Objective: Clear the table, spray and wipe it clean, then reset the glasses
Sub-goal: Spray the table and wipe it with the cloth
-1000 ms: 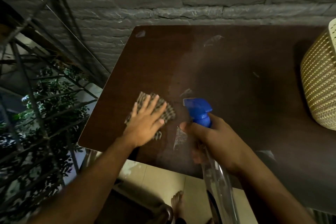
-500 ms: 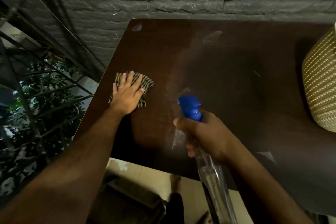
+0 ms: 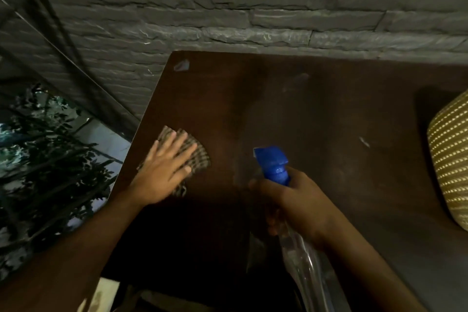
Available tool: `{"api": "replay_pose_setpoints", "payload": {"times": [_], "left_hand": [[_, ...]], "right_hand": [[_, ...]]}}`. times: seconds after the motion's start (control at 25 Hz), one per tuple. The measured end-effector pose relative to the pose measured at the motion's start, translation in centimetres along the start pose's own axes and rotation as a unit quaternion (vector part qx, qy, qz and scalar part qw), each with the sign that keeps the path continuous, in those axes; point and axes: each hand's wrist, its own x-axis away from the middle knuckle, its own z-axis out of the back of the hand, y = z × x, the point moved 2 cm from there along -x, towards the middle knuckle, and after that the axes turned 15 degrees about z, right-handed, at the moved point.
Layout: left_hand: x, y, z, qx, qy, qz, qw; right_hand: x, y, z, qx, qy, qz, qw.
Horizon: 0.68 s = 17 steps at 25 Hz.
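- The left hand (image 3: 166,172), fingers spread flat, presses the checked cloth (image 3: 195,153) onto the dark table (image 3: 316,121) near its left edge; over the last second it swept from beside the spray bottle (image 3: 274,164) out to that edge and has started back.
- The right hand (image 3: 298,206) stays wrapped around the spray bottle's neck, held above the table's near side, blue nozzle pointing away.
- The tabletop looks faintly misted around the bottle, though the dim light makes this uncertain.
- A woven basket (image 3: 448,159) sits at the table's right edge.
- Judgement: wiping is underway; no glasses are in view, so resetting remains.
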Motion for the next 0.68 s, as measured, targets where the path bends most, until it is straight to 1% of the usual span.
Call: {"api": "replay_pose_setpoints", "payload": {"times": [0.08, 0.2, 0.32, 0.44, 0.56, 0.68], "left_hand": [[-6.1, 0.0, 1.8, 0.030, 0.032, 0.089, 0.995], [-13.7, 1.3, 3.7, 0.047, 0.038, 0.127, 0.990], [-19.3, 2.7, 5.2, 0.069, 0.035, 0.144, 0.987], [-23.1, 4.5, 6.6, 0.079, 0.032, 0.154, 0.984], [-24.9, 5.9, 7.0, 0.076, 0.040, 0.153, 0.985], [-25.8, 5.7, 6.6, 0.073, 0.054, 0.136, 0.987]], "right_hand": [[-1.0, -0.3, 0.7, -0.006, 0.011, -0.008, 1.000], [-3.0, -1.3, 1.7, -0.007, 0.033, -0.007, 0.999], [-5.7, -2.5, 2.4, 0.007, 0.060, 0.006, 0.998], [-8.5, -3.4, 3.1, -0.014, 0.079, 0.017, 0.997], [-11.0, -4.5, 4.5, -0.013, 0.089, 0.024, 0.996], [-13.8, -5.5, 6.3, -0.012, 0.106, 0.024, 0.994]]}}
